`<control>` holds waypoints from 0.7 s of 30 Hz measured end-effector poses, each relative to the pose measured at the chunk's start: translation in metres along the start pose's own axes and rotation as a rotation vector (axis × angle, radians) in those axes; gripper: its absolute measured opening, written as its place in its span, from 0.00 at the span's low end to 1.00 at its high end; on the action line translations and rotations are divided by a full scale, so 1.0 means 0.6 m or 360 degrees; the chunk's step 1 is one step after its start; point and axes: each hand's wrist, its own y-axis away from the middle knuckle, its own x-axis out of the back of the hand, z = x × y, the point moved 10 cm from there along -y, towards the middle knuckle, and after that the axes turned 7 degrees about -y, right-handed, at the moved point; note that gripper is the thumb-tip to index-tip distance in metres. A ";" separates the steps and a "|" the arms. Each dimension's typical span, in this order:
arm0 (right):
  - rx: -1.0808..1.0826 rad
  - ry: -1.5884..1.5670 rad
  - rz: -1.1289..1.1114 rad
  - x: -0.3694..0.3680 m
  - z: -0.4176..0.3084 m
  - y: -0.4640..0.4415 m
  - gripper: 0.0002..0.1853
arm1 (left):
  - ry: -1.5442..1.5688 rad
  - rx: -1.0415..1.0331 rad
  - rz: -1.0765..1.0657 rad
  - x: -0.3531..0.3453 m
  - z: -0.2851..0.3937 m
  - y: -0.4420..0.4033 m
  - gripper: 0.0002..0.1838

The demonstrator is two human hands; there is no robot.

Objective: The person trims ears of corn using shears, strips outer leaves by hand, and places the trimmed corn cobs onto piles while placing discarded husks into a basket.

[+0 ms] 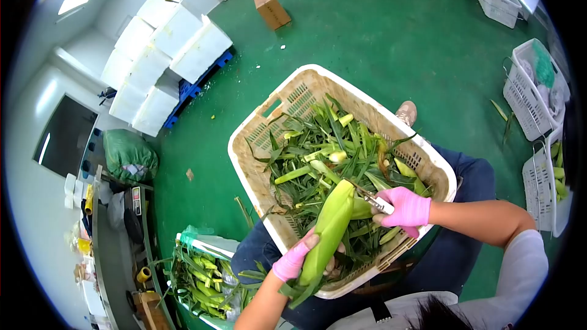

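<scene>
A green ear of corn in its husk (329, 232) lies in my left hand (298, 256), which wears a pink glove with bare fingertips. My right hand (403, 209), gloved in pink too, is closed on a knife with a white handle (380, 203). The blade reaches the cut upper end of the ear. Both hands are over a large white basket (247, 137), stained brown inside, that rests between my legs. Inside it lie husk leaves and cut stalk pieces (318, 153).
At the lower left, a container (205, 245) holds several ears in husk. White foam boxes (153, 55) are stacked on a blue pallet (189, 93). A green sack (128, 156) and shelf are left. A cardboard box (273, 10) lies ahead; white baskets (529, 107) line the right.
</scene>
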 end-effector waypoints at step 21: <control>0.0466 -0.0053 0.0422 -0.031 -0.081 0.079 0.38 | 0.0380 -0.0863 0.0348 0.015 0.034 -0.010 0.44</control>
